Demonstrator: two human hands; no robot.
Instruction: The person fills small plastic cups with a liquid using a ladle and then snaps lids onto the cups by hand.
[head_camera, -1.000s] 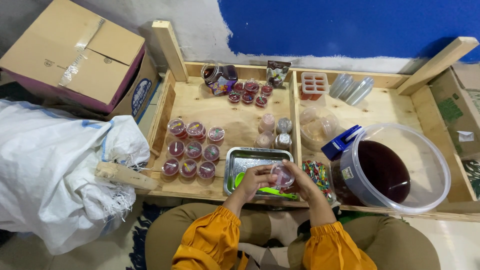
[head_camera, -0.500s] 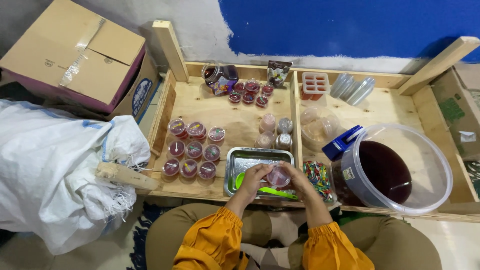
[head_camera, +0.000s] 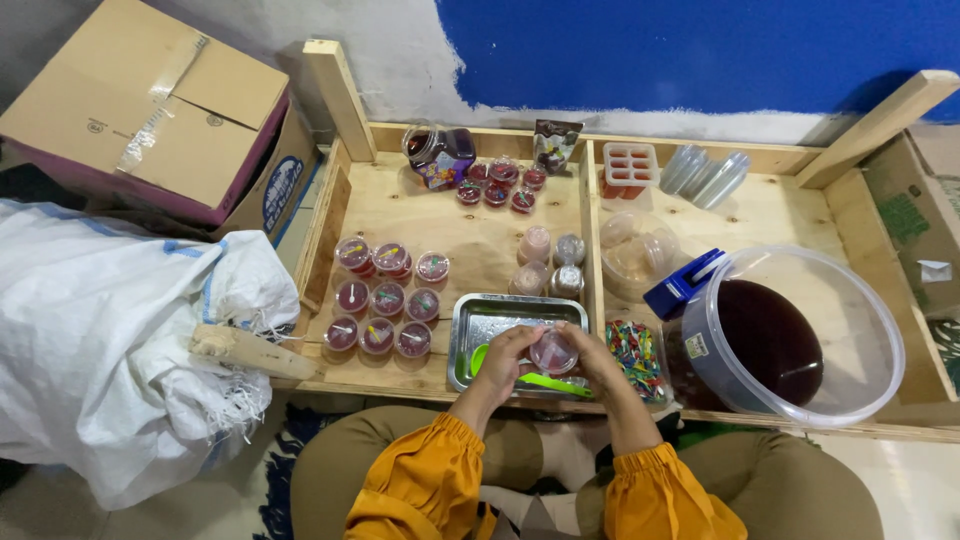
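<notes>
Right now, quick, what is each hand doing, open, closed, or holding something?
Left hand: closed on the small clear lidded cup, over the metal tray.
Right hand: closed on the same cup, from the other side.

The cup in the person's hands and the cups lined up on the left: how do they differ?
The held cup looks pale and nearly clear; the row cups are dark red. The held cup sits between both hands over the metal tray; the row cups stand on the wooden table. Both are small, round and lidded.
</notes>
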